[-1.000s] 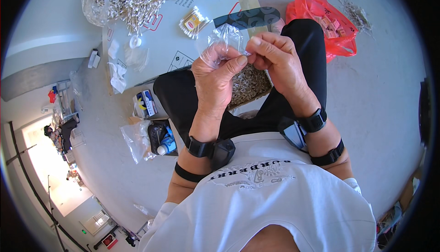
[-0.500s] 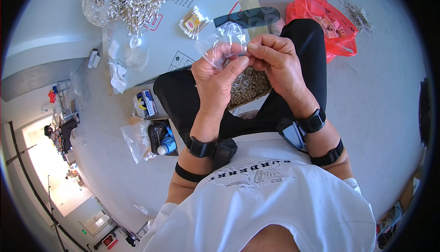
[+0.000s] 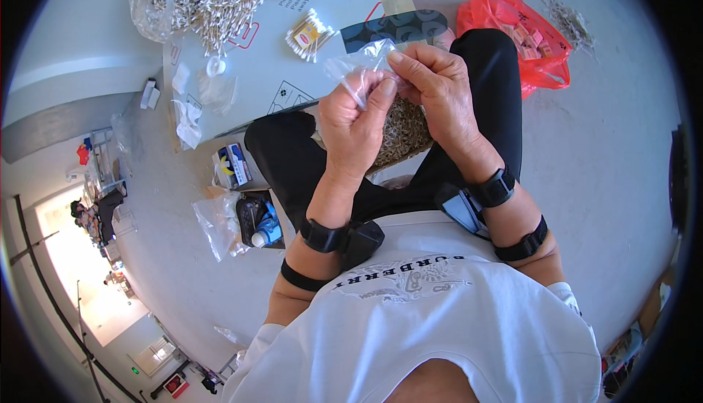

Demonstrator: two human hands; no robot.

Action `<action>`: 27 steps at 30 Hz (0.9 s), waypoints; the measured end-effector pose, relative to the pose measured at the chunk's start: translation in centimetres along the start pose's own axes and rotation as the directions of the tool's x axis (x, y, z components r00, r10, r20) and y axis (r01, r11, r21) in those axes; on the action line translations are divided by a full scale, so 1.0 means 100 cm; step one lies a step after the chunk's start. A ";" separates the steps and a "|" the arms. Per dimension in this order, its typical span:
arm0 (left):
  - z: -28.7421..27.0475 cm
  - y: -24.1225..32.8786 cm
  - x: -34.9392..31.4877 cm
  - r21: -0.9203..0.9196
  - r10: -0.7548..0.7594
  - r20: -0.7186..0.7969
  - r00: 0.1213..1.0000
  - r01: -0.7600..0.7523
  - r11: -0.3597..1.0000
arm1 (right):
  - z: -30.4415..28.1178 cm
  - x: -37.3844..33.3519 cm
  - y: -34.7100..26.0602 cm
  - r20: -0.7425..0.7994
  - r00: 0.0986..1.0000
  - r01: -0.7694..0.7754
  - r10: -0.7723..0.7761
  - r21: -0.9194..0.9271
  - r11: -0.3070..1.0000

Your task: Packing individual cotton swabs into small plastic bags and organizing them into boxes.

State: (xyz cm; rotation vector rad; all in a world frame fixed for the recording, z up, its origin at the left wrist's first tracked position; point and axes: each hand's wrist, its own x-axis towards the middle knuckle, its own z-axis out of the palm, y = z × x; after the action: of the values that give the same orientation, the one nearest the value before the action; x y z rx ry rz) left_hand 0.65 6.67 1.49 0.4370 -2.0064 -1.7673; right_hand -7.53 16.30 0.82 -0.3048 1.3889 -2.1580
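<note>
A small clear plastic bag (image 3: 348, 67) is stretched between my two hands, above my lap. My left hand (image 3: 353, 121) pinches one side with thumb and fingers. Close beside it, my right hand (image 3: 444, 99) pinches the bag's other side between thumb and forefinger. Below them, between my knees, sits a box of loose cotton swabs (image 3: 403, 133), partly hidden by my hands. Beyond the bag, a bundle of cotton swabs with a yellow label (image 3: 309, 35) lies on the table (image 3: 256, 84).
A large heap of cotton swabs (image 3: 212, 4) spreads over the table's far left, near a white tape roll (image 3: 215, 67). A red plastic bag (image 3: 480, 11) with small packs stands on the floor at right, by scattered swabs (image 3: 571, 26). An open box (image 3: 277, 205) sits left of my leg.
Both hands have shifted slightly, the right one a little up and left. The plastic bag, rounded before, now looks flatter and more drawn out between my fingers.
</note>
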 end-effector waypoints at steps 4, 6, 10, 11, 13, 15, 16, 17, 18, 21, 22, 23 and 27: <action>0.004 0.015 0.002 0.185 0.049 0.097 0.994 -0.066 0.980 | -0.003 0.000 0.001 0.012 0.998 0.059 -0.058 -0.076 0.995; -0.002 0.017 0.006 0.155 -0.043 0.178 0.983 0.015 0.988 | -0.005 0.000 0.001 0.013 0.999 0.049 -0.048 -0.033 0.998; -0.014 0.014 0.015 -0.012 -0.211 0.334 0.919 0.228 0.974 | -0.005 -0.002 0.009 -0.022 1.000 0.006 -0.005 0.060 0.998; -0.014 0.009 0.015 -0.012 -0.210 0.333 0.919 0.227 0.974 | -0.004 -0.003 0.008 -0.020 1.000 0.006 -0.005 0.059 0.998; -0.012 -0.004 0.012 -0.450 -0.204 0.282 0.938 0.317 0.835 | -0.003 -0.003 0.006 -0.018 0.996 -0.082 0.086 0.149 0.985; -0.014 -0.012 0.010 -0.580 -0.216 0.317 0.923 0.369 0.726 | -0.009 0.000 0.003 -0.032 0.999 -0.034 0.038 0.132 0.991; -0.015 -0.016 0.008 -0.689 -0.222 0.354 0.909 0.413 0.595 | -0.012 0.001 0.001 -0.043 0.999 0.014 -0.009 0.115 0.993; -0.016 -0.019 0.008 -0.690 -0.222 0.351 0.910 0.412 0.596 | -0.016 0.001 -0.002 0.032 0.998 0.050 -0.057 0.184 0.982; -0.018 -0.021 0.009 -0.717 -0.216 0.366 0.905 0.422 0.555 | -0.016 0.000 -0.005 0.035 0.998 0.048 -0.056 0.184 0.982; -0.018 -0.018 0.010 -0.726 -0.224 0.380 0.897 0.439 0.529 | -0.013 -0.005 -0.017 0.337 0.924 0.253 -0.181 -0.184 0.950; -0.017 -0.015 0.010 -0.709 -0.239 0.379 0.894 0.446 0.547 | -0.013 -0.003 -0.015 0.336 0.924 0.252 -0.180 -0.184 0.950; -0.016 -0.013 0.010 -0.708 -0.238 0.380 0.894 0.447 0.547 | -0.013 0.001 -0.010 0.351 0.896 0.363 -0.273 -0.221 0.905; -0.017 -0.013 0.012 -0.740 -0.263 0.385 0.885 0.466 0.485 | -0.019 0.009 -0.006 0.343 0.849 0.498 -0.402 -0.263 0.827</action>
State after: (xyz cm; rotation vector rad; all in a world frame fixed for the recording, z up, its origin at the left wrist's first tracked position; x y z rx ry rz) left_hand 0.46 4.43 0.47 0.3670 -0.9644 -2.8819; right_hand -9.30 17.45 0.49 -1.1345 1.6450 -2.1012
